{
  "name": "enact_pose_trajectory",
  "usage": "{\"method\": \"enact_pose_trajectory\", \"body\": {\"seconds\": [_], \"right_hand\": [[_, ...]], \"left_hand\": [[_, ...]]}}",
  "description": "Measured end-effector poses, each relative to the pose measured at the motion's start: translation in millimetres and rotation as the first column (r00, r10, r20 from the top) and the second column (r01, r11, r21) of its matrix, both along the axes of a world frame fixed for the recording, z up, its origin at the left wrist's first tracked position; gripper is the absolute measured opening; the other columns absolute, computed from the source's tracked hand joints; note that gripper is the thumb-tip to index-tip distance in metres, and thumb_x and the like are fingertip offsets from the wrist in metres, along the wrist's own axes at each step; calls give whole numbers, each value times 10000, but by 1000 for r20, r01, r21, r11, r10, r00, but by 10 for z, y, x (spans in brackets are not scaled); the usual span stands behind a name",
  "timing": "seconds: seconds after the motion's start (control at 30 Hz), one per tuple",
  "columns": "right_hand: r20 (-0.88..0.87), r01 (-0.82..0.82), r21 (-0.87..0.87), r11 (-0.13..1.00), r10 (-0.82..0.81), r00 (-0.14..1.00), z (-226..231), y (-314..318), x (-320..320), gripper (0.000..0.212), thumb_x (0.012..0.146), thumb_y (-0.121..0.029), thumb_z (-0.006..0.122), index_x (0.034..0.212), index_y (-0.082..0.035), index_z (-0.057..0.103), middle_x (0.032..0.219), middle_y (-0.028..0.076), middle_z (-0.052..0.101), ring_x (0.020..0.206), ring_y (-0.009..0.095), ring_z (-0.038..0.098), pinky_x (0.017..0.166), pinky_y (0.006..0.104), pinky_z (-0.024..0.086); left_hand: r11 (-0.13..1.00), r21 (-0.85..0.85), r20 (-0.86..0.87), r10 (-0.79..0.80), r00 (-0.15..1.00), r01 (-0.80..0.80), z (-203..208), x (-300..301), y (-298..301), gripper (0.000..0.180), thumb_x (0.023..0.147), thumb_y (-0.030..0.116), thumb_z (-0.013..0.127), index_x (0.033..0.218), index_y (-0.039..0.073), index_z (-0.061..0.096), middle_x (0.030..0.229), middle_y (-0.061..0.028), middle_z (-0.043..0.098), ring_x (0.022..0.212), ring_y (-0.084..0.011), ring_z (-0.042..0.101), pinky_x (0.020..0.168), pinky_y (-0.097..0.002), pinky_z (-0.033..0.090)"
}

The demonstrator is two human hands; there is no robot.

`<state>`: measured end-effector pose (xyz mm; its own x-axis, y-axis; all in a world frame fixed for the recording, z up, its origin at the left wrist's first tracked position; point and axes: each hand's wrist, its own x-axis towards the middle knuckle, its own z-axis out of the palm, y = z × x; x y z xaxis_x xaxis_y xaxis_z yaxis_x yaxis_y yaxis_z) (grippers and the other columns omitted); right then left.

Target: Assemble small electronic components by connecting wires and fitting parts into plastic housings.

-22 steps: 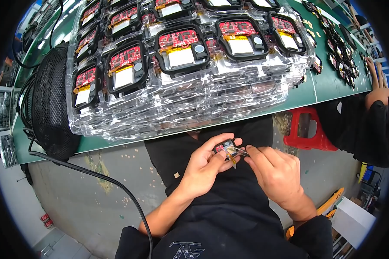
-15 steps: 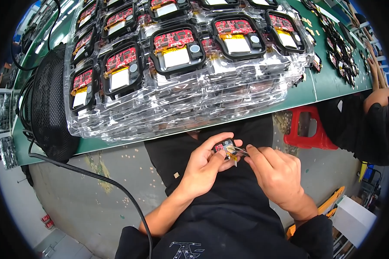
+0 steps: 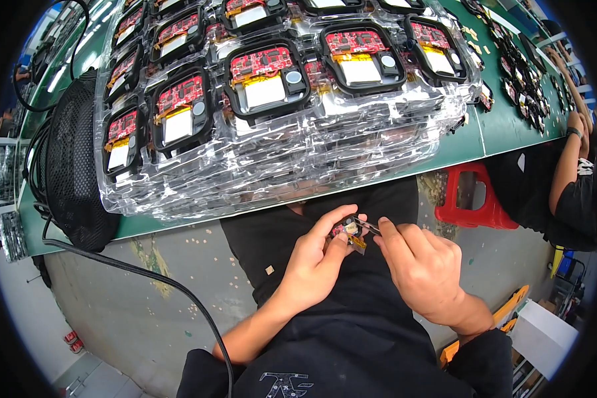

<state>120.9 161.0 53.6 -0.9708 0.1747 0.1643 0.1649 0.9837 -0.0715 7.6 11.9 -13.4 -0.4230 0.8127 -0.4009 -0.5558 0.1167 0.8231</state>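
Above my lap, my left hand (image 3: pixel 312 265) is closed on a small black-framed electronic module (image 3: pixel 350 228), thumb on its near side and fingers behind. The module shows a bit of red circuit board and a pale patch, and an orange-yellow flex strip (image 3: pixel 359 243) sticks out toward me. My right hand (image 3: pixel 426 268) pinches a pair of thin metal tweezers (image 3: pixel 371 227). Their tips reach the module's right side; whether they grip any part is too small to tell. Fingers partly cover the module.
Stacked clear plastic trays (image 3: pixel 278 156) of black-framed modules fill the green table (image 3: pixel 474 136) ahead. A black mesh bag (image 3: pixel 79 159) and a hanging cable (image 3: pixel 159 274) are left. At right are a red stool (image 3: pixel 448 199), more modules (image 3: pixel 524 93) and another person's arm (image 3: pixel 567 166).
The module has tilted in my left hand, and the tweezers have shifted up toward its upper right. The flex strip now shows more. At the right, the other person's arm has moved.
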Motion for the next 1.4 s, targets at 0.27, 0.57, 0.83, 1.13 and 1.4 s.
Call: {"method": "enact_pose_trajectory", "body": {"seconds": [0.27,0.57,0.83,1.13,1.4], "right_hand": [[110,-11,-137,991,26,994,19,115,-81,214,849,-220,788,999,-72,748,704,10,558,526,165,613,463,329,468],[54,-122,-106,987,128,990,-65,226,-125,190,807,-241,801,914,-94,746,681,3,546,530,170,600,463,332,454],[92,-140,-113,984,151,984,-35,239,-227,179,792,-253,796,830,-102,710,686,12,557,564,185,616,498,338,493],[113,-208,-228,951,238,965,-95,417,-264,176,787,-267,780,755,-120,688,677,15,580,601,216,657,526,364,520],[57,-242,-51,969,245,968,-85,322,-240,175,752,-250,798,784,-109,699,673,0,556,573,174,630,516,336,507]], "left_hand": [[999,-51,-107,-22,994,17,-50,6,-14,441,1076,-20,389,1513,9,447,1464,-121,584,1290,-194,604,1076,-344,514],[998,-53,-152,-36,988,28,-21,-28,-43,431,1072,-25,403,1495,14,479,1443,-118,606,1272,-185,618,1050,-322,520],[995,-95,-227,-46,973,25,-50,-44,-73,423,1064,-33,429,1477,11,508,1412,-120,635,1220,-160,629,1010,-305,534],[989,-127,-184,-95,978,72,-73,-12,-121,419,1066,-31,421,1474,11,508,1406,-113,633,1220,-163,629,1002,-304,540],[989,-129,-155,-98,983,78,-57,-36,-126,417,1066,-26,418,1471,11,510,1405,-114,632,1222,-168,631,1000,-308,547]]}}
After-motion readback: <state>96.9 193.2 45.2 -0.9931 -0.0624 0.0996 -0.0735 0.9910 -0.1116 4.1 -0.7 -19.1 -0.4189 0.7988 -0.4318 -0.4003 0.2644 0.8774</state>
